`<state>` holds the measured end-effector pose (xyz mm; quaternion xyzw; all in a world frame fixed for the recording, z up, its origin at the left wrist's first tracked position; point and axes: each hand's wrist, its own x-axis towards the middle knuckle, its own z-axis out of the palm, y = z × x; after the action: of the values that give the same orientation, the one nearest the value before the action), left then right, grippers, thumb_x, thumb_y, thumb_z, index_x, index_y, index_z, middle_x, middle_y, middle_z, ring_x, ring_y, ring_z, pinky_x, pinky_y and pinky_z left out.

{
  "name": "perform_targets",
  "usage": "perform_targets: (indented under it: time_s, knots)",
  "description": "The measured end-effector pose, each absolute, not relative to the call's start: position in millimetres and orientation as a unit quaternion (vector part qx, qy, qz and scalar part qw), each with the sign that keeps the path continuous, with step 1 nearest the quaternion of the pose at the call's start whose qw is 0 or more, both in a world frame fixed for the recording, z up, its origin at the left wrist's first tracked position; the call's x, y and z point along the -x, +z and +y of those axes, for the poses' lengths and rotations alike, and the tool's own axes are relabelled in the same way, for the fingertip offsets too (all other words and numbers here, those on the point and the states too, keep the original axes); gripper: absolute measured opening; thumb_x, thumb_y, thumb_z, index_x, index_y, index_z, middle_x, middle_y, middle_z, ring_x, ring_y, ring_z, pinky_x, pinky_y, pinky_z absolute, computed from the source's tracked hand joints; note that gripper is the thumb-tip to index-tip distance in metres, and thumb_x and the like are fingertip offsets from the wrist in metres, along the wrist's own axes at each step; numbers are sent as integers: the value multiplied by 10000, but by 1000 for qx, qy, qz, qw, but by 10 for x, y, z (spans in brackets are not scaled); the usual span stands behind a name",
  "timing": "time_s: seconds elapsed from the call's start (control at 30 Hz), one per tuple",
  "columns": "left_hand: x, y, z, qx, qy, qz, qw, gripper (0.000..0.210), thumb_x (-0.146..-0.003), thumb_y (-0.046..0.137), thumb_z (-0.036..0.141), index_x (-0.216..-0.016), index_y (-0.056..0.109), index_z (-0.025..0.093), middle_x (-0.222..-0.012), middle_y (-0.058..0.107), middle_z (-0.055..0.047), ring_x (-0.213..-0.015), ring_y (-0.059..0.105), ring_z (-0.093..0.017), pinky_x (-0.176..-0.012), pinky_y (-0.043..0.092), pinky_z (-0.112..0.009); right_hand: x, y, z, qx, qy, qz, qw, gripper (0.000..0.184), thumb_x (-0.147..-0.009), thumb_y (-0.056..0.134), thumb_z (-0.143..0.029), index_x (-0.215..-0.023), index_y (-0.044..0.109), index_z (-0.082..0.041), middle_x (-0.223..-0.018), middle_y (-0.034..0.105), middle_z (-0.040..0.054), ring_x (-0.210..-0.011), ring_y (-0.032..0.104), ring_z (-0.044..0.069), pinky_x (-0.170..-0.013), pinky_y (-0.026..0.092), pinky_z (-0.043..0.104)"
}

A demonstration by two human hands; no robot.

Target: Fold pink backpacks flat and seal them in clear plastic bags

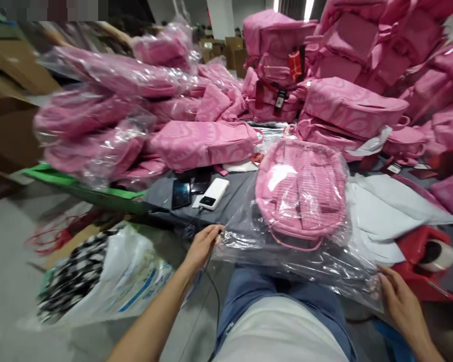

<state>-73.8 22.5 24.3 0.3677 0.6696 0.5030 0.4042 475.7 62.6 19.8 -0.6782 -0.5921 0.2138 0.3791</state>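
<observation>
A pink backpack (304,193) lies inside a clear plastic bag (287,256) at the table's near edge, its striped back panel and straps facing up and its top loop toward me. My left hand (204,245) pinches the left corner of the bag's near end. On the opposite side my right hand (402,296) grips the right corner, fingers closed on the film. Between the two hands the plastic is stretched wide and hangs over the edge above my lap.
Bagged pink backpacks (98,110) are heaped at left, unbagged ones (358,105) at right. A white power bank (215,193) and a phone (181,193) lie left of the backpack. White sheets (385,211) and a red tape dispenser (419,251) are at right.
</observation>
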Motion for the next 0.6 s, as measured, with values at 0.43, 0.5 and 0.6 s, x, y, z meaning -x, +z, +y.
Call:
perform_targets:
  time_s: [0.43,0.5,0.6]
  knots:
    - [1034,362,223,-694,388,564,223,422,-975,510,555,-1045,814,271,-1052,803,-77,-1031,707,-251,-980,534,-411,-4660,521,442,573,335,-637,393,520,-862,613,-718,-936,828,-250,-1080,790,126,-1041,733,327,-901,608,461]
    - [958,422,248,-618,436,590,283,496,-909,559,648,-962,830,236,-1061,796,-95,-1088,689,-282,-996,534,-415,-4529,535,527,575,362,-561,472,553,-782,672,-766,-829,812,-233,-1062,788,137,-997,734,322,-847,612,432]
    - [809,428,314,-500,539,611,294,563,-822,618,726,-882,810,200,-933,792,-86,-942,712,-266,-854,573,-363,-4216,518,735,572,306,-449,614,586,-706,721,-793,-744,736,-209,-855,762,101,-794,713,250,-697,590,355]
